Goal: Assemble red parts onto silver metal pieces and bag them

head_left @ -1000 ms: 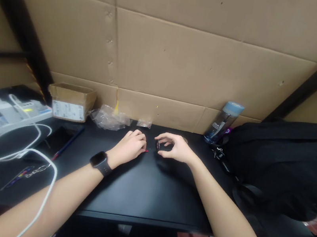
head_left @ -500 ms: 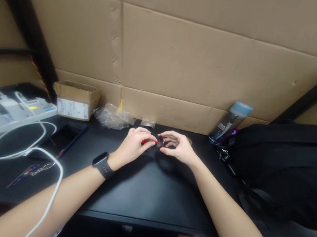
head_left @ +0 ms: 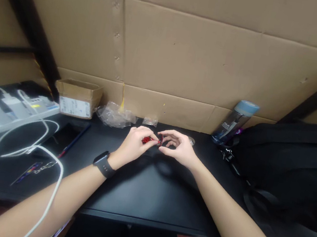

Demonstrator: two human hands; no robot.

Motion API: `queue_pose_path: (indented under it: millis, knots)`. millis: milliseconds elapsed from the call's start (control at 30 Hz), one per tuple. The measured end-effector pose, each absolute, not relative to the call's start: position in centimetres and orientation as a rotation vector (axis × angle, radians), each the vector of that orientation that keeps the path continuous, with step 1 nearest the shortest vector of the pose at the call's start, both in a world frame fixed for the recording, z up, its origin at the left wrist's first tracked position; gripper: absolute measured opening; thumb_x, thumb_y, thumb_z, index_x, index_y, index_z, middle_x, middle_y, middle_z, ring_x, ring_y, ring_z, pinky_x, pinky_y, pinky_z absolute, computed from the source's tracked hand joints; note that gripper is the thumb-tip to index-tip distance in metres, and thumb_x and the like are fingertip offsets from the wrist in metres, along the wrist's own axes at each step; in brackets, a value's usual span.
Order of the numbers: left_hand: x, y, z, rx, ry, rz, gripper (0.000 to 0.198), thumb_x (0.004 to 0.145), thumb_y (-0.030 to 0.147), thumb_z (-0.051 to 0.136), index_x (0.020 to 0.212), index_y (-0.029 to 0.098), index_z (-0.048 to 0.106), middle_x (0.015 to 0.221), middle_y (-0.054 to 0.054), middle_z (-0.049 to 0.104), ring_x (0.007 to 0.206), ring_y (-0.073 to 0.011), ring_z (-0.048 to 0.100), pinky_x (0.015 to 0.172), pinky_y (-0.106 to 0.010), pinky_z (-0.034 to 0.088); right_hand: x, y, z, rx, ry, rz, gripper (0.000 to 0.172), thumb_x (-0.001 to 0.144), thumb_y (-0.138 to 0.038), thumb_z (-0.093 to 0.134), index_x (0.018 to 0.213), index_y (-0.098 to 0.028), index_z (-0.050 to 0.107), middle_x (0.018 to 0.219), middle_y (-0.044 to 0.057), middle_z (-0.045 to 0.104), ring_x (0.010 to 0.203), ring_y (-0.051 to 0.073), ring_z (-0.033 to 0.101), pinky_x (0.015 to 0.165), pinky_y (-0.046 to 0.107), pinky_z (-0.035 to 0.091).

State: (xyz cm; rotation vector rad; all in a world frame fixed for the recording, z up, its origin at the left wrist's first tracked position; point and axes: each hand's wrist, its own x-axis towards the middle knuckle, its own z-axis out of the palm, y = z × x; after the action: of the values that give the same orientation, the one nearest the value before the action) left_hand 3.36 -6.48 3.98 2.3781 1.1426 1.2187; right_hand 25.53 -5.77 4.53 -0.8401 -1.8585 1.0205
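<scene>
Both of my hands meet just above the far middle of the black desk [head_left: 140,195]. My left hand [head_left: 133,145], with a dark smartwatch [head_left: 104,164] on its wrist, pinches a small red piece [head_left: 146,140] between thumb and fingers. My right hand [head_left: 178,149] is curled around a small round dark object with a red rim [head_left: 160,140], and the red piece touches it. What exactly these two small parts are is too small to tell.
A small cardboard box [head_left: 78,98], crumpled clear plastic bags [head_left: 115,115] and a water bottle [head_left: 234,121] stand along the cardboard back wall. A black backpack [head_left: 295,168] fills the right. White cables [head_left: 27,146], a power strip [head_left: 5,112], a phone [head_left: 59,139] and a pen lie left.
My left hand lifted off the desk with the red piece and moved right to meet my right hand; both hands now hold the parts together. The view shifted slightly.
</scene>
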Motion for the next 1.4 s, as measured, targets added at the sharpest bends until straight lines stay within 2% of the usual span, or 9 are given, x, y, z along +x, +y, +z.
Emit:
queue_pose_path:
  millis: [133, 267, 467, 633, 700, 833, 1000, 1267, 1400]
  knots:
    - [3.5, -6.7, 4.0, 2.297, 1.062, 1.274, 0.014, 0.098, 0.030, 0.061, 0.091, 0.021, 0.069, 0.092, -0.002, 0.076, 0.083, -0.0170, 0.069, 0.079, -0.029, 0.050, 25.3, -6.0, 4.6, -0.824, -1.848, 1.036, 0.049, 0.074, -0.029, 0.084, 0.120, -0.023, 0.068, 0.118, 0.009, 0.073, 0.099, 0.023, 0.071, 0.081, 0.036, 0.059]
    - [3.4, -6.9, 4.1, 2.317, 1.028, 1.282, 0.012, 0.098, 0.027, 0.061, 0.090, 0.021, 0.067, 0.091, 0.000, 0.076, 0.082, -0.0152, 0.069, 0.077, -0.026, 0.049, 25.3, -6.1, 4.7, -0.820, -1.839, 1.034, 0.050, 0.074, -0.028, 0.085, 0.121, -0.023, 0.068, 0.117, 0.009, 0.073, 0.099, 0.023, 0.071, 0.080, 0.035, 0.058]
    - [3.3, -6.8, 3.9, 2.378, 0.961, 1.317, 0.010, 0.095, 0.027, 0.067, 0.088, 0.022, 0.073, 0.092, -0.001, 0.077, 0.085, -0.0173, 0.071, 0.081, -0.029, 0.051, 25.3, -6.1, 4.7, -0.809, -1.847, 1.017, 0.048, 0.074, -0.026, 0.085, 0.120, -0.023, 0.069, 0.121, 0.009, 0.072, 0.098, 0.022, 0.071, 0.079, 0.034, 0.058]
    - [3.3, -6.7, 3.9, 2.366, 1.045, 1.315, 0.012, 0.091, 0.027, 0.072, 0.102, 0.026, 0.076, 0.097, 0.001, 0.080, 0.089, -0.0181, 0.073, 0.084, -0.030, 0.052, 25.3, -6.1, 4.6, -0.808, -1.857, 1.001, 0.049, 0.074, -0.025, 0.084, 0.120, -0.023, 0.069, 0.116, 0.009, 0.073, 0.099, 0.022, 0.070, 0.080, 0.035, 0.058]
    - [3.3, -6.6, 3.9, 2.406, 1.079, 1.310, 0.011, 0.091, 0.028, 0.073, 0.100, 0.027, 0.078, 0.097, 0.001, 0.080, 0.088, -0.0184, 0.072, 0.084, -0.031, 0.051, 25.3, -6.1, 4.7, -0.806, -1.858, 1.000, 0.049, 0.074, -0.026, 0.084, 0.120, -0.023, 0.068, 0.118, 0.009, 0.072, 0.099, 0.022, 0.070, 0.080, 0.035, 0.058]
    - [3.2, -6.3, 3.6, 2.522, 1.073, 1.335, 0.010, 0.092, 0.031, 0.071, 0.096, 0.027, 0.080, 0.095, 0.001, 0.080, 0.087, -0.0189, 0.068, 0.082, -0.034, 0.047, 25.2, -6.2, 4.7, -0.802, -1.863, 0.988, 0.050, 0.074, -0.024, 0.084, 0.121, -0.022, 0.068, 0.117, 0.009, 0.072, 0.098, 0.022, 0.071, 0.080, 0.035, 0.058]
    - [3.1, -6.3, 3.4, 2.670, 1.171, 1.368, 0.013, 0.094, 0.035, 0.069, 0.096, 0.030, 0.080, 0.094, 0.000, 0.080, 0.099, -0.0236, 0.060, 0.087, -0.041, 0.036, 24.9, -6.3, 4.6, -0.795, -1.867, 0.975, 0.050, 0.074, -0.023, 0.085, 0.121, -0.022, 0.069, 0.110, 0.008, 0.074, 0.094, 0.022, 0.072, 0.082, 0.036, 0.058]
    - [3.6, -7.1, 4.0, 2.534, 1.310, 1.320, 0.010, 0.095, 0.032, 0.069, 0.091, 0.030, 0.079, 0.096, 0.001, 0.079, 0.105, -0.0220, 0.061, 0.091, -0.044, 0.027, 24.7, -6.3, 4.3, -0.786, -1.829, 0.963, 0.050, 0.073, -0.025, 0.086, 0.120, -0.023, 0.069, 0.119, 0.009, 0.075, 0.105, 0.025, 0.073, 0.085, 0.036, 0.058]
    - [3.8, -7.2, 3.9, 2.515, 1.316, 1.306, 0.011, 0.095, 0.031, 0.069, 0.091, 0.032, 0.079, 0.095, 0.003, 0.079, 0.107, -0.0222, 0.059, 0.090, -0.044, 0.025, 24.5, -6.5, 4.2, -0.829, -1.832, 0.879, 0.048, 0.073, -0.026, 0.085, 0.118, -0.022, 0.069, 0.116, 0.009, 0.076, 0.103, 0.026, 0.075, 0.083, 0.036, 0.059]
